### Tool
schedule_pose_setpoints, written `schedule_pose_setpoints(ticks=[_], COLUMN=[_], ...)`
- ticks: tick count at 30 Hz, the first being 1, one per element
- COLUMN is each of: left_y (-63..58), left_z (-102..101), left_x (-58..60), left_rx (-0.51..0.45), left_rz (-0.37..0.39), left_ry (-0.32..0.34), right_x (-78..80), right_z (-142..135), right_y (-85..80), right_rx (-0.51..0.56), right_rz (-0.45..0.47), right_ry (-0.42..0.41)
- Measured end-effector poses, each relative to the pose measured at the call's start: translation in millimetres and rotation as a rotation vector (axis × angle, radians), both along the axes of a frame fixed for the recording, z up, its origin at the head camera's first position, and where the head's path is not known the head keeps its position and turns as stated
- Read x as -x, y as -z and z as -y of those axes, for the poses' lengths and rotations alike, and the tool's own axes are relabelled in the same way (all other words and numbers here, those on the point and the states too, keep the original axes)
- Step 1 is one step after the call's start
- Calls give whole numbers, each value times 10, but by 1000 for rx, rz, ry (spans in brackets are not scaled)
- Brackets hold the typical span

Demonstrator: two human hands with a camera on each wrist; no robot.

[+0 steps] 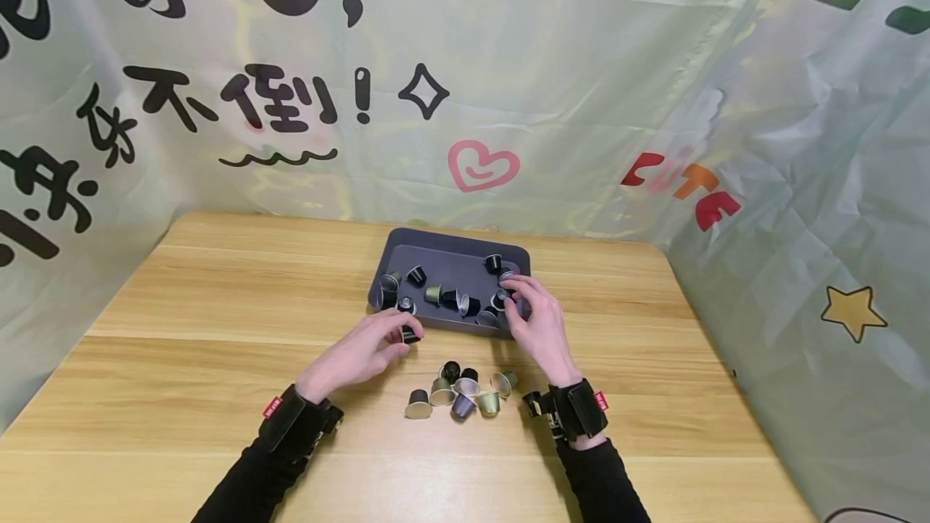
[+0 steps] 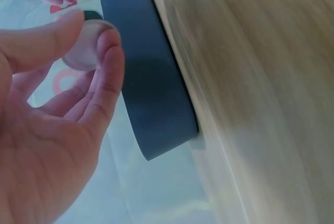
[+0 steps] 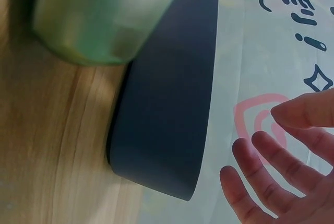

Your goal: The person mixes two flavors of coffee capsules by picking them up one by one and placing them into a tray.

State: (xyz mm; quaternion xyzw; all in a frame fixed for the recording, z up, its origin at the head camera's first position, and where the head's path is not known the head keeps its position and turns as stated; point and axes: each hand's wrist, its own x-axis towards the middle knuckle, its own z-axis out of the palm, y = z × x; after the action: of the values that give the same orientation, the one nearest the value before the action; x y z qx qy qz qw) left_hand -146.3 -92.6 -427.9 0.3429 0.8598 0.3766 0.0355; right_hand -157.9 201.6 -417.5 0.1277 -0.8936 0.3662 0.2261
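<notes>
A: What is the left hand (image 1: 359, 355) doing?

B: It is reaching toward the near edge of the dark tray (image 1: 451, 249). Its thumb and fingers are pinching a little black cup (image 1: 409, 335) right at that edge. In the left wrist view, the fingertips are squeezing the cup's pale round end.

A: And the right hand (image 1: 536, 325)?

B: It is leaning over the right side of the tray. Its fingers are spreading out loosely and holding nothing. The fingertips are hovering by the cups in that corner; I cannot tell if they are touching one.

A: What is sitting in the tray?

B: Lots of little cups, mostly black, with a green cup (image 1: 433, 294) near the middle. Some are lying on their sides.

A: Is anything lying on the table (image 1: 182, 329)?

B: Yes. A small bunch of cups (image 1: 461, 391) is sitting between the two wrists, close to the person. Some are green, some black, one purple-grey.
</notes>
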Motion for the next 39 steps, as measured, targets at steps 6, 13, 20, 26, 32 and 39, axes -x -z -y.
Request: schedule_pose_setpoints(ticks=[6,13,20,26,32,39], left_y=[-16,-21,3,5,14,19], left_z=[-41,-77,-79,-81,-86,-105], left_x=[18,43,71,81,70,62], left_rx=[-80,-178,-240,-277,-275,-259], left_rz=[-17,-20,-11,-12,4,-22], left_ry=[-59,-132,-171,-233,-245,-215], right_x=[5,6,5,8,7,5], right_z=[5,6,15,17,21,28], right_y=[11,20,22,27,22,17], right_rx=[-7,-17,-17,-13,-6,-7], right_rz=[-1,0,4,11,17,18], right_ry=[-1,3,1,-1,-3,-7])
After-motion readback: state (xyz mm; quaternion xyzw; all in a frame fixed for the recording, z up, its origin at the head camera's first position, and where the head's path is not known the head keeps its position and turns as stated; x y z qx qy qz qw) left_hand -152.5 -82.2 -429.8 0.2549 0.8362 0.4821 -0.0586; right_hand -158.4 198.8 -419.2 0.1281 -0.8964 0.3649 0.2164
